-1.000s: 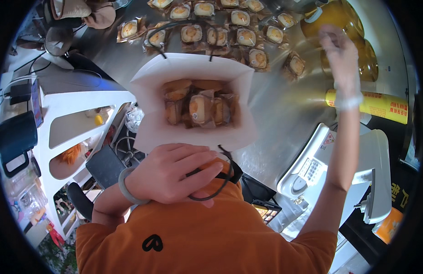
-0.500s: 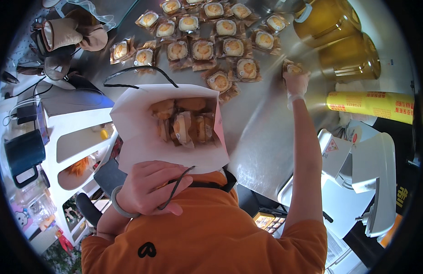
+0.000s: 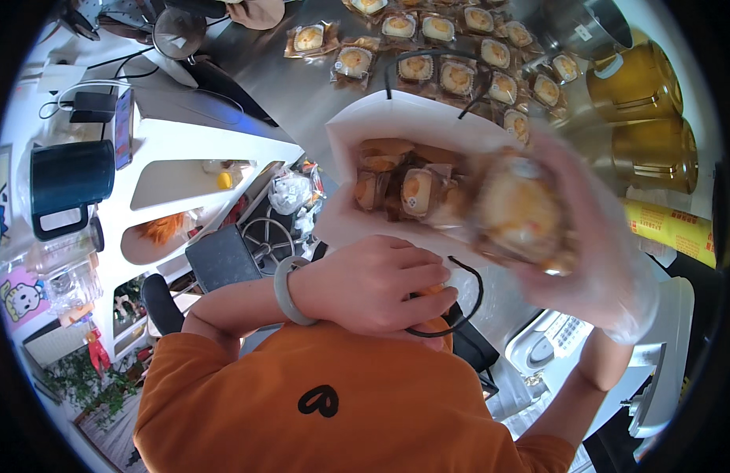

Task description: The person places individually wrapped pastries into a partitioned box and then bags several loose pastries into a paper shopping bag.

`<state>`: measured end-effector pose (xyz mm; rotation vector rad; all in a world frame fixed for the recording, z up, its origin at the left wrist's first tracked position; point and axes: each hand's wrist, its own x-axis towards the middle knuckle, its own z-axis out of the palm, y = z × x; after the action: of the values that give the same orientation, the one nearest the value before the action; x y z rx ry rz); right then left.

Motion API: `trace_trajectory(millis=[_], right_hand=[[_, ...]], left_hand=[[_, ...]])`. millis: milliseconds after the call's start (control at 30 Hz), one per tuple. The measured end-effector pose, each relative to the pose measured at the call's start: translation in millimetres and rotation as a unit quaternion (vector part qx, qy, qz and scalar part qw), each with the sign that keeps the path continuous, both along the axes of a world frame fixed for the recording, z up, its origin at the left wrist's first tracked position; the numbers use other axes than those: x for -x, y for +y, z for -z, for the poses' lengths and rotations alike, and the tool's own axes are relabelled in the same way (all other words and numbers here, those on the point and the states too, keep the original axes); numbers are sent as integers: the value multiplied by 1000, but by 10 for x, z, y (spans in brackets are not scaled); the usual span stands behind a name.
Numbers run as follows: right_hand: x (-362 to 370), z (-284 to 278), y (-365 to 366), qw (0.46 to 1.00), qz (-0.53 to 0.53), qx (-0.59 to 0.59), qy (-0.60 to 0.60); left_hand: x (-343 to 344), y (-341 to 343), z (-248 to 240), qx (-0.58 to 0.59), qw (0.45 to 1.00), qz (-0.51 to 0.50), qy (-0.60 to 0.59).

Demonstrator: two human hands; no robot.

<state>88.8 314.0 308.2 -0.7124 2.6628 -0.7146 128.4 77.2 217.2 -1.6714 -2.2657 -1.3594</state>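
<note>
A white paper bag (image 3: 440,118) with black cord handles stands tilted open before me, several wrapped pastries (image 3: 416,193) inside it. My left hand (image 3: 373,284) is closed round the near cord handle (image 3: 478,296) at the bag's edge; a pale bangle circles that wrist. In a clear plastic glove, my right hand (image 3: 597,236) grips one wrapped pastry (image 3: 519,211), golden on top, above the bag's right side. Motion blurs this hand and its pastry, and they cover part of the bag's opening. More wrapped pastries (image 3: 457,77) lie on the metal table beyond the bag.
Amber containers (image 3: 637,83) and a metal pot (image 3: 587,30) stand at the far right, above a yellow roll (image 3: 671,229). A white scale (image 3: 550,343) sits near my right arm. To the left are white shelves (image 3: 183,185), a dark mug (image 3: 71,189) and a stool (image 3: 227,256).
My right hand has come from the table's right side to over the bag, carrying a wrapped pastry. The view has turned, so the bag and left hand appear farther right.
</note>
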Motion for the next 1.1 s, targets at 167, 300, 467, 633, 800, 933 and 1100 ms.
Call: trace_trajectory(millis=[167, 300, 467, 633, 800, 933, 1100], right_hand=[[324, 288, -745, 984, -104, -127, -70], [462, 409, -1172, 933, -72, -206, -287], [501, 794, -1278, 843, 102, -80, -522], [303, 1376, -1329, 639, 362, 179, -654], [202, 1704, -1581, 544, 484, 289, -622], [173, 1460, -1431, 570, 415, 295, -644], [302, 1059, -899, 753, 66, 188, -627]], left_hand=[[-97, -49, 39, -25, 999, -27, 39], [-129, -126, 58, -36, 998, -26, 37], [-130, -170, 83, -46, 999, -9, 22], [-101, -106, 173, -113, 992, -18, 52], [1, -209, 118, -74, 996, 47, 27], [120, -316, 77, -71, 996, 56, 12], [466, -512, -20, -49, 998, 18, -34]])
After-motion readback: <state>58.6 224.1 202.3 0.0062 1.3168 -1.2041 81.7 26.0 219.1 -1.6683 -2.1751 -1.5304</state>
